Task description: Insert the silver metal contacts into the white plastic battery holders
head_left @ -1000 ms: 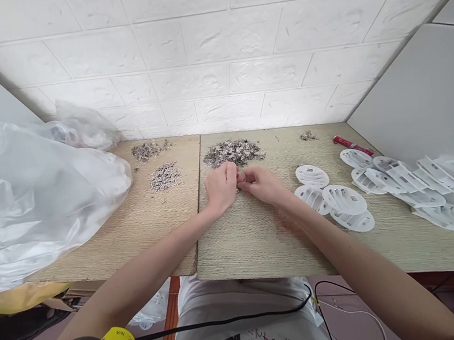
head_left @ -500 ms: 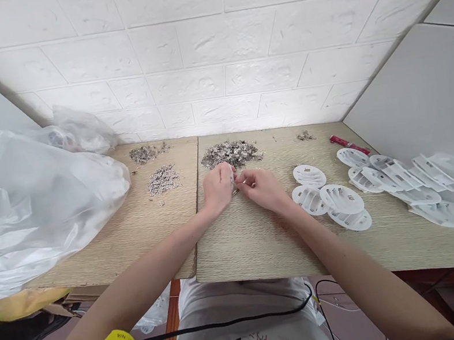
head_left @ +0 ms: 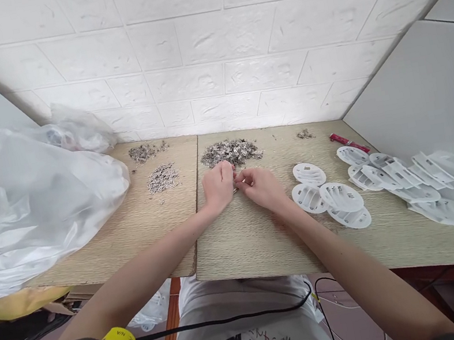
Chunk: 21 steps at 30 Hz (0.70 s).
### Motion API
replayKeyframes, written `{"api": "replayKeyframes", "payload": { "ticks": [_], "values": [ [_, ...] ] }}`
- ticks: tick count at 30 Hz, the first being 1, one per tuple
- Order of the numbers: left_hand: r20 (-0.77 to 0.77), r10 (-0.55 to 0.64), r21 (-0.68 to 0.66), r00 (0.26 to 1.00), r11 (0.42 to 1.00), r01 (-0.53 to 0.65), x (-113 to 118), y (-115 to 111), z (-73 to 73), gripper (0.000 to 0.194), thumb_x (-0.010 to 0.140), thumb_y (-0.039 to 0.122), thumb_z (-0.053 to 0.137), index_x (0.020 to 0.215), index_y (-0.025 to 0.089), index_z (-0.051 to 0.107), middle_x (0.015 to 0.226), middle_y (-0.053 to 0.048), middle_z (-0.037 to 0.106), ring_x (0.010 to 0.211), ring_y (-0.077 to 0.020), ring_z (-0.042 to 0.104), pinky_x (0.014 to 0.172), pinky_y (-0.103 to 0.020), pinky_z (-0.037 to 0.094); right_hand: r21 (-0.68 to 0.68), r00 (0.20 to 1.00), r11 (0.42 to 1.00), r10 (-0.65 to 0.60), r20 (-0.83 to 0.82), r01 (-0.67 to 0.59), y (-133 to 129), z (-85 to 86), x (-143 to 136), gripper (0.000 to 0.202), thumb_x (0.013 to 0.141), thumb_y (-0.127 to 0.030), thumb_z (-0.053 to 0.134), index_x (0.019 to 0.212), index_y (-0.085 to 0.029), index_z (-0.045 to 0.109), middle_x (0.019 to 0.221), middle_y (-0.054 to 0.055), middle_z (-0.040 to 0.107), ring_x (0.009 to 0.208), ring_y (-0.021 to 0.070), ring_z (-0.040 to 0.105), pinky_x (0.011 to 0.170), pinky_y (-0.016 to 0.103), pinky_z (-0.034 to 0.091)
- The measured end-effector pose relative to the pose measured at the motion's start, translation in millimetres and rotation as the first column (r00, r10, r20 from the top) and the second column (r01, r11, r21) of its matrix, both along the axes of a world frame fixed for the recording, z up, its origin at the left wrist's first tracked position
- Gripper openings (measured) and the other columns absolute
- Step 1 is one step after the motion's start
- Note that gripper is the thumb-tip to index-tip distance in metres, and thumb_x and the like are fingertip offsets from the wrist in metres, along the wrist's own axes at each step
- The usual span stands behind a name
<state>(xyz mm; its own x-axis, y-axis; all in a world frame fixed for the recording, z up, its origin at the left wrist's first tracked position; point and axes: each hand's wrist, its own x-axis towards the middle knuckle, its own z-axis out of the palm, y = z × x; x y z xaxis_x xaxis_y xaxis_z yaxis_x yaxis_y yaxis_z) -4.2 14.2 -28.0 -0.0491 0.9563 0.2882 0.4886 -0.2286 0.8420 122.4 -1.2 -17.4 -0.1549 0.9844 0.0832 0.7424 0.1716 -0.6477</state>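
My left hand [head_left: 218, 186] is closed in front of the metal heap, around a white plastic piece that its fingers now almost wholly cover. Close against it, my right hand [head_left: 260, 186] has thumb and index finger pinched together at the left fingertips. Whatever sits in that pinch is too small to make out. A small shiny metal bit [head_left: 235, 190] shows just below where the hands meet. Behind the hands lies a heap of small silvery metal parts [head_left: 232, 151]. Round white slotted plastic covers [head_left: 341, 197] lie to the right of my right forearm.
Two smaller piles of metal parts, one grey [head_left: 142, 153] and one brighter [head_left: 162, 178], lie on the left board. A large plastic bag [head_left: 39, 203] fills the far left. More white covers [head_left: 416, 195] overlap at right, near a red tool [head_left: 349, 143]. A black cable [head_left: 219, 323] crosses my lap.
The white plastic piece showed at my left fingertips before and is now nearly hidden as the left hand turned slightly. Both hands stay together in the same place.
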Motion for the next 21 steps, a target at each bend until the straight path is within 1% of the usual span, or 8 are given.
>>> {"api": "replayKeyframes", "payload": {
  "ticks": [2,8,12,16,21],
  "values": [
    [-0.029,0.01,0.002,1.0,1.0,-0.01,0.7,-0.4,0.2,0.04,0.093,0.026,0.031,0.072,0.019,0.064,0.07,-0.002,0.069,0.069,-0.0173,0.059,0.066,-0.029,0.035,-0.015,1.0,1.0,0.018,-0.013,-0.018,0.8,0.7,0.2,0.013,0.08,-0.022,0.054,0.076,-0.019,0.066,0.063,0.001,0.06,0.055,0.0132,0.047,0.055,0.025,0.029],
    [-0.11,0.036,0.005,0.993,0.999,-0.036,2.8,-1.3,1.9,0.041,0.094,0.024,0.031,0.073,0.019,0.065,0.071,-0.001,0.069,0.066,-0.0165,0.056,0.063,-0.029,0.032,-0.014,1.0,1.0,0.017,-0.014,-0.017,1.0,1.9,-0.5,0.012,0.08,-0.02,0.054,0.074,-0.019,0.064,0.062,0.001,0.059,0.055,0.013,0.046,0.055,0.025,0.029],
    [-0.099,0.035,0.012,0.995,0.999,-0.034,3.4,-2.2,2.6,0.041,0.094,0.024,0.031,0.071,0.019,0.065,0.069,-0.001,0.068,0.065,-0.0162,0.056,0.062,-0.029,0.031,-0.023,0.999,0.999,0.031,-0.031,-0.031,1.1,1.6,0.4,0.012,0.08,-0.019,0.053,0.075,-0.019,0.064,0.063,0.001,0.06,0.056,0.0132,0.047,0.056,0.025,0.029],
    [-0.095,0.05,0.02,0.994,0.999,-0.049,3.9,-3.1,3.9,0.042,0.093,0.026,0.031,0.068,0.02,0.064,0.066,-0.001,0.066,0.062,-0.0159,0.055,0.06,-0.03,0.031,0.003,0.999,0.999,0.033,-0.029,-0.033,0.8,0.4,0.4,0.012,0.081,-0.018,0.054,0.074,-0.019,0.064,0.065,0.001,0.061,0.057,0.0135,0.048,0.057,0.025,0.03],
    [-0.083,0.052,0.009,0.995,0.999,-0.052,3.9,-2.5,5.0,0.043,0.093,0.026,0.029,0.069,0.02,0.064,0.067,-0.001,0.067,0.064,-0.0158,0.056,0.061,-0.029,0.033,-0.001,0.999,0.999,0.042,-0.033,-0.043,2.3,-1.3,1.0,0.012,0.081,-0.019,0.053,0.075,-0.019,0.063,0.07,0.003,0.065,0.06,0.0145,0.051,0.058,0.026,0.031]
  ]
}}
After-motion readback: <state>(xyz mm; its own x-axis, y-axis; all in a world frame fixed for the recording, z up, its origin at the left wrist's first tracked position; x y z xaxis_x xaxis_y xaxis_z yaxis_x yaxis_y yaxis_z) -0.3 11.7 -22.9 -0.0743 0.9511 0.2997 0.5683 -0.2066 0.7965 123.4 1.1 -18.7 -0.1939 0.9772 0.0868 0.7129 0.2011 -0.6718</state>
